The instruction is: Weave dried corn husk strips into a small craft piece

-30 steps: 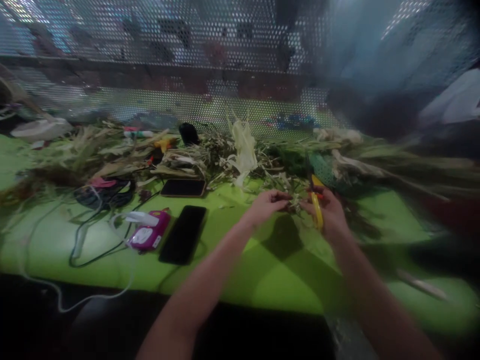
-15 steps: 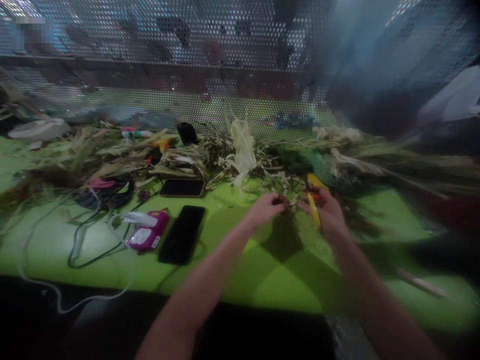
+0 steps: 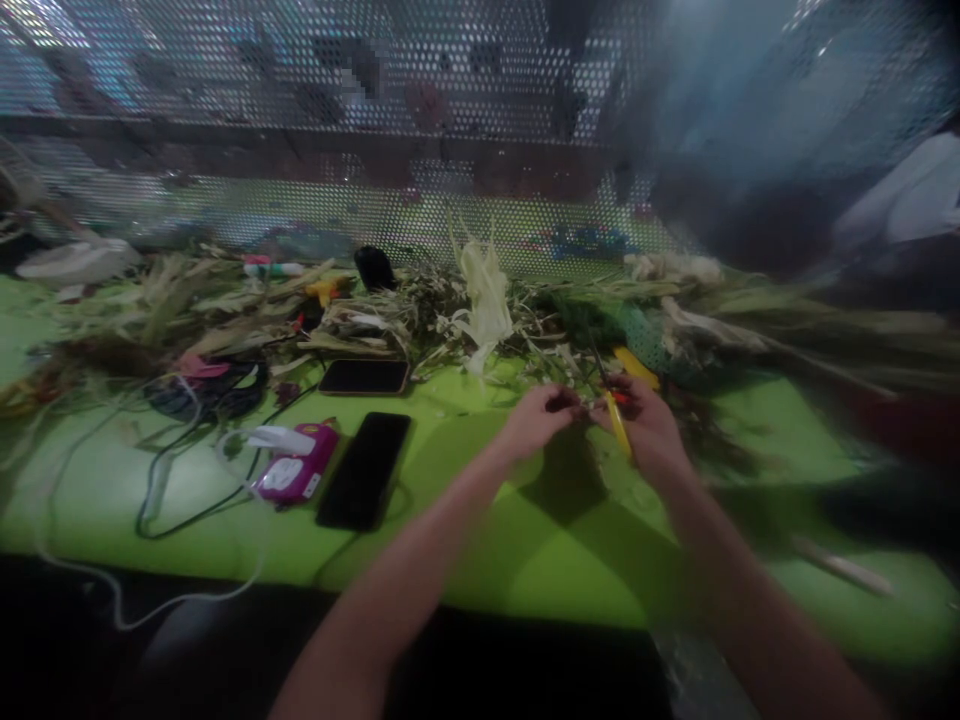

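Observation:
My right hand (image 3: 646, 430) is closed around a slim yellow-handled tool (image 3: 619, 422) with a thin dark tip that points away and slightly left. A spot of orange-red shows between its fingers; the tool's exact kind is unclear. Close beside it, my left hand (image 3: 541, 418) has thumb and fingers pinched together. The fingertips of both hands nearly meet, and whatever small piece lies between them is too blurred to make out. Just beyond stands a pale bunch of dry corn husk (image 3: 484, 300), with scraps of dried plant (image 3: 555, 365) around it.
The green table (image 3: 480, 570) carries two phones (image 3: 365, 470), a purple power strip (image 3: 300, 462) and loose cables on the left. Heaps of dried leaves (image 3: 172, 300) line the back before a perforated metal screen (image 3: 420, 100). Another yellow object (image 3: 636, 367) lies behind my right hand.
The yellow-handled tool has tilted in my right hand, its tip swinging farther away and left. My left hand has moved slightly right.

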Demonstrator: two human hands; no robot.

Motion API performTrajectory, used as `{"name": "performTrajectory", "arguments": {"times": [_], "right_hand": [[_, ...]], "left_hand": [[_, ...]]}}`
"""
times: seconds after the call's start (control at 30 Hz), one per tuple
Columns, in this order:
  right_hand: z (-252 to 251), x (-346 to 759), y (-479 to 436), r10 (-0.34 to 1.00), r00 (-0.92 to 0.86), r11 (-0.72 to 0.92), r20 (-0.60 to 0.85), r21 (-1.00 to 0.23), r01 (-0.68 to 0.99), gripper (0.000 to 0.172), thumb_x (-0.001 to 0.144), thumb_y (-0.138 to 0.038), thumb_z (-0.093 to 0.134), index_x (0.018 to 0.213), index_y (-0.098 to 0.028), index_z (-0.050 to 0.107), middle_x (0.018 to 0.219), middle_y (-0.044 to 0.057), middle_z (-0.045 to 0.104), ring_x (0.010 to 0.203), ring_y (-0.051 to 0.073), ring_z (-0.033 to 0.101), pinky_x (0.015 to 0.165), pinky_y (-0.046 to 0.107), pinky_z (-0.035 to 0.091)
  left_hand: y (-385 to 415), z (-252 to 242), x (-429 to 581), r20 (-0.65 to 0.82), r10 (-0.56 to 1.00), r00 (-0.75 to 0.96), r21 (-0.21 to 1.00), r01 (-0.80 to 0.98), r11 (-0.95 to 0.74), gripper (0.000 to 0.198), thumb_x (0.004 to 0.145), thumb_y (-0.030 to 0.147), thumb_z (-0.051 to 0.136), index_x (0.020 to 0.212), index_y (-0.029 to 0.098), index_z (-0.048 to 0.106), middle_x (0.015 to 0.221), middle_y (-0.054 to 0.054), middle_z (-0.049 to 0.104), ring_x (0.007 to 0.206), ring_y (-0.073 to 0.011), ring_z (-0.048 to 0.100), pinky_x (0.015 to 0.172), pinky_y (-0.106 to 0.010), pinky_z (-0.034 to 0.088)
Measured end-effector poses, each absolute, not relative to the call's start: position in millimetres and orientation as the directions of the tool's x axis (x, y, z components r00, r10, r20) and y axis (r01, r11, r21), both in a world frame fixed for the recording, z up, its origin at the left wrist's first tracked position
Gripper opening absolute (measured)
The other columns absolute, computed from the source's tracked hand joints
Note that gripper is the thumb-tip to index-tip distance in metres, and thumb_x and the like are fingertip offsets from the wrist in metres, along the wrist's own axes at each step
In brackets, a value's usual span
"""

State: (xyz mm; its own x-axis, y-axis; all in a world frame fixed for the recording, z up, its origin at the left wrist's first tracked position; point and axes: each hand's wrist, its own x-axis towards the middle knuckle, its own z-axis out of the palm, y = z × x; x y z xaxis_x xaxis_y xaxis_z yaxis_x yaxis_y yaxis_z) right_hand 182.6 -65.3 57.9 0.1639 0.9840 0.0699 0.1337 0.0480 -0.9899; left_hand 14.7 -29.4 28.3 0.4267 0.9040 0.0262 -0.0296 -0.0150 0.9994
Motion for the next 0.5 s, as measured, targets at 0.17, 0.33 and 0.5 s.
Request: {"name": "performTrajectory", "arguments": {"times": [0.17, 0.33, 0.5], "right_hand": [[53.3, 183.8, -63.7, 0.987, 0.146, 0.047, 0.065, -0.991, 0.122, 0.055, 0.053, -0.032, 0.087, 0.101, -0.024, 0.06, 0.08, -0.001, 0.067, 0.077, 0.019, 0.065, 0.077, 0.035, 0.054], [51.0, 183.9, -63.8, 0.991, 0.111, 0.057, 0.07, -0.992, 0.117, 0.052, 0.056, -0.033, 0.085, 0.101, -0.025, 0.059, 0.08, -0.001, 0.066, 0.078, 0.019, 0.065, 0.075, 0.035, 0.054], [52.4, 182.3, -64.8, 0.992, 0.112, 0.039, 0.05, -0.994, 0.098, 0.054, 0.054, -0.033, 0.086, 0.1, -0.024, 0.059, 0.079, -0.002, 0.065, 0.075, 0.018, 0.064, 0.074, 0.033, 0.053]], "left_hand": [[-29.6, 28.2, 15.1, 0.014, 0.908, 0.419, 0.997, -0.073, 0.019, 0.018, 0.076, 0.024, 0.067, 0.09, 0.013, 0.065, 0.084, -0.003, 0.066, 0.078, -0.0119, 0.058, 0.078, -0.026, 0.044], [-31.8, 30.9, 16.1, 0.013, 0.921, 0.389, 0.996, -0.082, 0.02, 0.016, 0.075, 0.023, 0.068, 0.087, 0.013, 0.064, 0.081, -0.002, 0.065, 0.075, -0.0113, 0.056, 0.075, -0.025, 0.043], [-32.3, 28.5, 16.8, 0.002, 0.928, 0.372, 0.995, -0.09, 0.034, 0.012, 0.074, 0.021, 0.067, 0.083, 0.014, 0.063, 0.077, 0.0, 0.062, 0.072, -0.0103, 0.054, 0.071, -0.024, 0.041]]}}
